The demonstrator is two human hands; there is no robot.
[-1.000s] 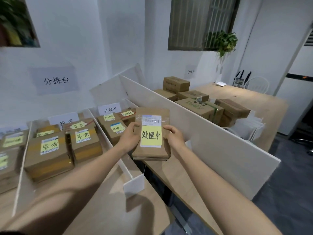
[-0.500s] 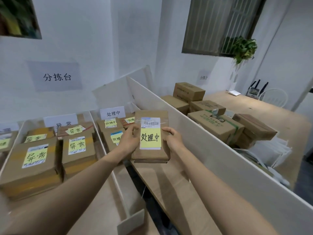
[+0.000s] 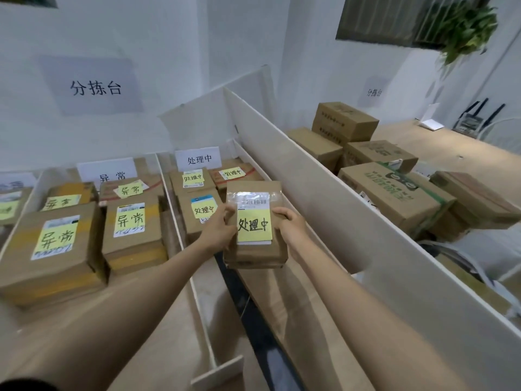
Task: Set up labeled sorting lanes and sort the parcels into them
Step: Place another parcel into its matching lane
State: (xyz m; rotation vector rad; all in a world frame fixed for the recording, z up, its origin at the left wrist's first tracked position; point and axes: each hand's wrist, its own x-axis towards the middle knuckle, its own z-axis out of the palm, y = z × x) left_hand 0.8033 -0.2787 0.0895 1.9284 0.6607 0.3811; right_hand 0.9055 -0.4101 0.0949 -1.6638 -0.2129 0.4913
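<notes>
Now one parcel is held at the 处理中 lane

One brown parcel [image 3: 255, 256] is in mid-view, lifted clear of the surface [image 3: 207, 289] and held roughly level. A yellow note [image 3: 254, 227] on its top face reads 处理中, below a barcode label. The left hand [image 3: 220, 235] grips its left edge and the right hand [image 3: 290, 230] grips its right edge. The fingers [image 3: 229, 218] of both are curled round the sides, and their tips are hidden under the parcel.

At 11 o'clock of it stands the 处理中 sign [image 3: 198, 159], with three noted parcels [image 3: 197, 221] lying in that lane. At 9 o'clock, past a low white divider [image 3: 180, 235], the 异常 sign [image 3: 108, 173] heads a lane of four parcels [image 3: 132, 241], each with a yellow 异常 note. A third lane is cut off at the far 9 o'clock edge.

At 3 o'clock a tall white board [image 3: 324, 193] walls off five cardboard boxes [image 3: 394, 198]. Two wall sheets [image 3: 95, 87] read 分拣台.
</notes>
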